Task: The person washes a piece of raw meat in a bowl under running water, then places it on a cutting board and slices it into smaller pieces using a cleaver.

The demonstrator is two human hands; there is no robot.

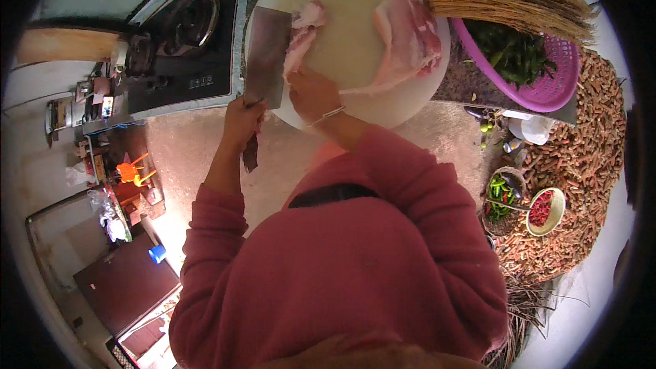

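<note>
A wide cleaver stands with its blade at the left side of the round white cutting board. My left hand is closed on its handle, whose dark end sticks out below the fist. Against the blade lies a pale pink strip of raw meat. My right hand, with a bracelet at the wrist, is closed on the near end of that strip, close beside the blade. A larger raw meat piece rests on the right of the board, and a thin pale band runs from it toward my right hand.
A black cooktop is at the left. On the right, a straw broom lies over a purple basket of green leaves. Corncobs are heaped below, with a bowl of red chilies and a basket of green peppers.
</note>
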